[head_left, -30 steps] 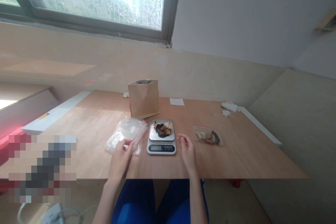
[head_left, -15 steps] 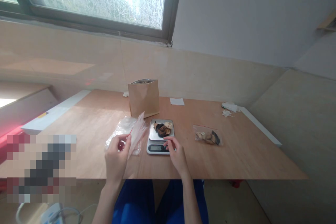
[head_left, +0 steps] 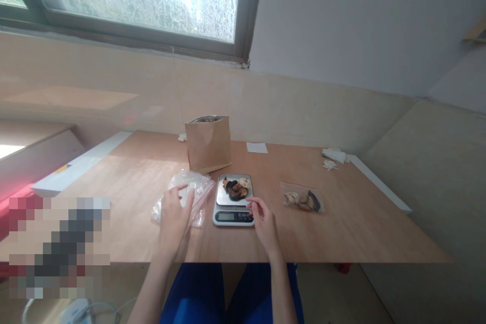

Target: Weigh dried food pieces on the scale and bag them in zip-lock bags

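Your left hand [head_left: 176, 212] spread wide, your right hand [head_left: 264, 223] bent by the scale [head_left: 231, 203]

At the far left of the tabletop [head_left: 341, 238], a pixelated patch hides whatever lies there. Next comes your left hand, palm down, its thumb and fingers well apart and pinching nothing. It is over the near side of a loose, wrinkled heap of clear plastic bags [head_left: 199, 189]; you cannot tell from here whether the skin touches them. Behind that heap, a brown paper bag [head_left: 208, 146] stands upright with its top open, showing a silvery lining. The scale sits just to the right of the plastic bags, and on its metal plate lies a small pile of dried mushroom pieces [head_left: 237, 189], some dark, some pale. Its display [head_left: 227, 216] is too small to read. Farther back, a white sheet of paper [head_left: 257, 148] lies flat. Your right hand is at the scale's front right corner, fingers loosely curled; whether the fingertips meet, or touch the scale, you cannot tell. Near it on the right, a zip bag [head_left: 290, 189] lies flat with similar pieces inside. Crumpled tissue [head_left: 334, 155] rests near the back right corner
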Demonstrator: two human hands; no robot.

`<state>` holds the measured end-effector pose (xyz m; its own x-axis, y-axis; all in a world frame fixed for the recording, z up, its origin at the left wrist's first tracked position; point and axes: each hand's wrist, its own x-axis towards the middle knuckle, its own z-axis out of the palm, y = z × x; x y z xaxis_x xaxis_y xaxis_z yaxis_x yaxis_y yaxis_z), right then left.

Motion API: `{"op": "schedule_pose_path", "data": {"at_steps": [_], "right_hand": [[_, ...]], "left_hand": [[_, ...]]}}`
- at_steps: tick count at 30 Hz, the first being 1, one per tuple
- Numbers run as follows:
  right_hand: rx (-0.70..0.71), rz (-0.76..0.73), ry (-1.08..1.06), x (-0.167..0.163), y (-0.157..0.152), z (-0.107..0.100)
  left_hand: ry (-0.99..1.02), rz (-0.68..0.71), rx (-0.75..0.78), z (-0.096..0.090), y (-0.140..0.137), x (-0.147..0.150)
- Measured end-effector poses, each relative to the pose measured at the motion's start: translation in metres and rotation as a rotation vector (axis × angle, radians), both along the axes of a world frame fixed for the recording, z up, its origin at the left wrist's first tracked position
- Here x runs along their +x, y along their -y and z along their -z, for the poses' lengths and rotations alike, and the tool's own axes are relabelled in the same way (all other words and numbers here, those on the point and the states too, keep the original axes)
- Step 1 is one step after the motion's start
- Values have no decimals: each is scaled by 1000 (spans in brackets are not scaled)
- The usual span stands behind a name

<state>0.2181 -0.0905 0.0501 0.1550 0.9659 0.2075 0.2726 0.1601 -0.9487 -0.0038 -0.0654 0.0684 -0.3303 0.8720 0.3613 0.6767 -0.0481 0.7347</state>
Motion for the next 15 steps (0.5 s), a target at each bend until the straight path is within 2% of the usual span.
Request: {"op": "schedule_pose_path", "data": {"at_steps": [5,8,11,13,15], "right_hand": [[35,-2,20,-6,-2,0],[46,-24,48,-12,-2,-3],[78,-33,72,-16,1,-9],[116,-33,87,-19,3,-14],[175,-19,93,-25,5,-22]], "left_hand": [[-67,-213,407,-85,-46,7],[-101,-222,441,-122,-87,7],[-145,-115,280,-131,-117,6],[-155,5,139,-123,-124,5],[-153,115,70,-107,-119,6]]}}
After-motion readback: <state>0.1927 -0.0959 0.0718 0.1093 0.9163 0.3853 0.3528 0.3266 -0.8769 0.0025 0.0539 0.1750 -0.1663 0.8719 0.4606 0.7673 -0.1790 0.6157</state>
